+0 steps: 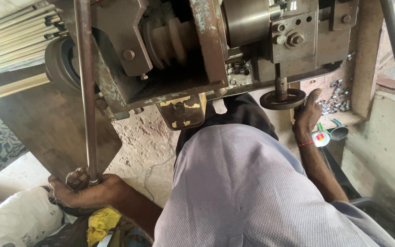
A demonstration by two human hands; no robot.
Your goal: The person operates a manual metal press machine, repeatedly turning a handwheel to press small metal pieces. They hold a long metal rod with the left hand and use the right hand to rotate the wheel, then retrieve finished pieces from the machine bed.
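1. Head view: I look down over my pale checked shirt (252, 192) at a worn metal machine (206, 50) that fills the upper half of the picture.
2. My left hand (85, 190) is low and to the left of the machine, its grip clenched around the bottom end of a long steel rod (85, 91).
3. The rod stands nearly upright and runs up past the left side of the machine's frame to the top edge of the picture.
4. My right hand (308, 112) is just below the right part of the machine, with a red thread around the wrist. Its fingers rest on the rim of a small black handwheel (282, 98), which sits on a short vertical shaft under the machine. I cannot tell whether the grip fully closes around the rim or only presses on it.
5. Right of the handwheel, a shallow tray (344, 116) holds small loose metal parts (334, 98).
6. Below the tray lies a small metal cup (339, 132).
7. Far left of the machine lies a stack of pale tubes (10, 36).
8. Beside my left hand are a white sack (19, 219) and a yellow cloth (99, 224).
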